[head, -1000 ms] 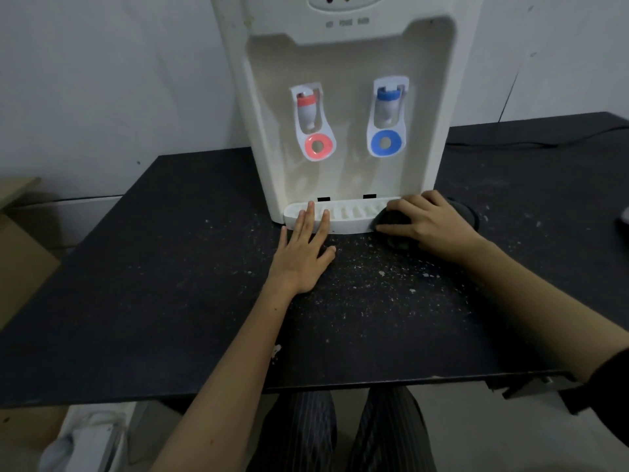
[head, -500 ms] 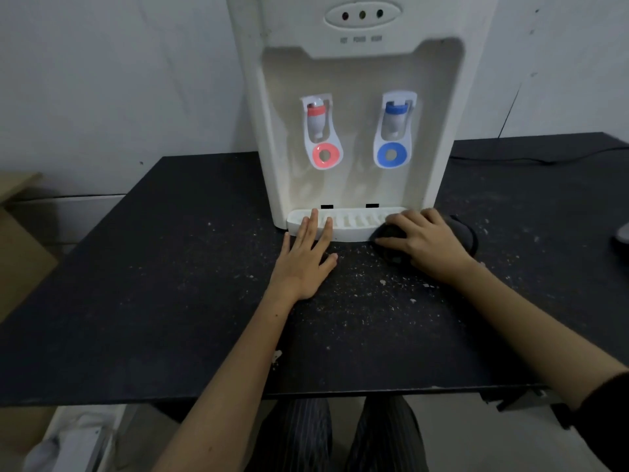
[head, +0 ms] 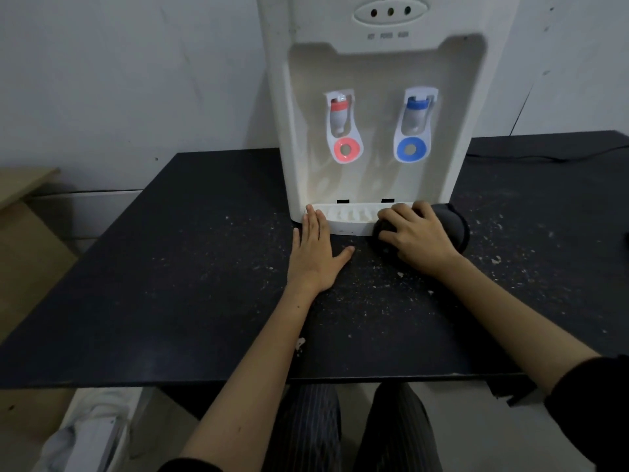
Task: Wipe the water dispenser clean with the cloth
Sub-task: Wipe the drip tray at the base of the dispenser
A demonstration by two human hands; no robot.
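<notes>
Black and flecked with pale crumbs, the surface point(head: 170, 284) runs under both your forearms toward the water dispenser point(head: 374, 63) standing at its back edge. Your left hand point(head: 315, 252) lies flat in front of the dispenser's left corner, palm down, fingers point(head: 318, 221) straight and close together with the thumb spread out to the side; the tips touch the left end of the white drip tray point(head: 350, 216), and the hand grips nothing. Your right hand point(head: 420, 236) sits in front of the dispenser's right corner, pressed down on the dark cloth point(head: 454, 226). Its fingers point(head: 396, 216) are curled loosely over the bunched fabric, which lies against the right end of the tray and spills out past the dispenser's right side onto the surface. Above the tray, inside the dispenser's recess, the red tap point(head: 343, 127) hangs on the left and the blue tap point(head: 415, 126) on the right.
</notes>
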